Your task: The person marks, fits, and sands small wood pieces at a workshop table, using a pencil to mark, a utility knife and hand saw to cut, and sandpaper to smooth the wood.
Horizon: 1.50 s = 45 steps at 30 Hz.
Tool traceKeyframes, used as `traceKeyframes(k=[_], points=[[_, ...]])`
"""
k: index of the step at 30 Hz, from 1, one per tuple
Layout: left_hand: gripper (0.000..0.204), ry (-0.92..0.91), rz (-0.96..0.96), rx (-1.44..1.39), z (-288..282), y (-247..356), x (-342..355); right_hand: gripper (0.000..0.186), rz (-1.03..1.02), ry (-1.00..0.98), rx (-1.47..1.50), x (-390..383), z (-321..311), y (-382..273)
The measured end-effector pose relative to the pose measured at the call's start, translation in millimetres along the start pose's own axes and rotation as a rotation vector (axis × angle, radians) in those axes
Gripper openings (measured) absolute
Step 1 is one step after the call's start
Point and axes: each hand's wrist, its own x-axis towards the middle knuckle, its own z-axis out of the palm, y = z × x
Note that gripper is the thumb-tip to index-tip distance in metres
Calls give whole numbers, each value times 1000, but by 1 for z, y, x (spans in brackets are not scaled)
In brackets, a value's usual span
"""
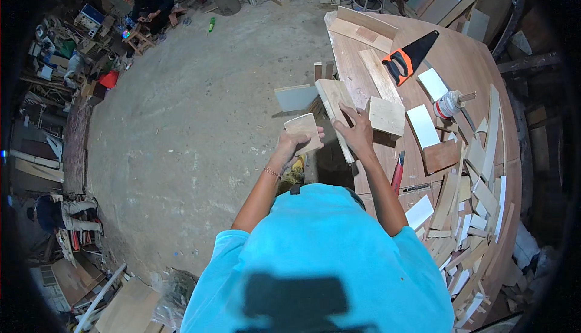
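Now, mid-frame: left hand fingers clamped on wood square; right hand fingers spread against plank, likely steadying it.

Centre bright, light from above; soft-edged blocky shadow on bright cyan cloth shirt. Grey concrete floor dims toward far left. Fisheye bows brown wooden tabletop; rim vignettes to black, blue glints at left edge.
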Motion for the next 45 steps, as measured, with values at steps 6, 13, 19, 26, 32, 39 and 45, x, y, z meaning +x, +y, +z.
traceKeyframes(k=[6, 13, 19, 26, 32, 39, 45], points=[[36, -91, -122, -62, 3, -6, 10, 57, 229, 57, -186, -13, -16, 6], [24, -80, -200, 217, 9, -32, 54, 65, 208, 192, -224, -73, -13, 41], [21, -369, -361, 463, 26, -58, 79, 70, 252, 218, -271, -130, -17, 61], [22, -440, -258, 906, 79, -84, 87, 70, 411, 310, -340, -152, -3, 96], [26, -610, -257, 951, 97, -101, 88, 68, 581, 171, -426, -126, -23, 86], [18, -683, -172, 1061, 104, -123, 94, 62, 638, 367, -522, -140, -25, 98], [15, -725, -211, 1069, 109, -128, 103, 47, 771, 485, -439, -145, -44, 122]])
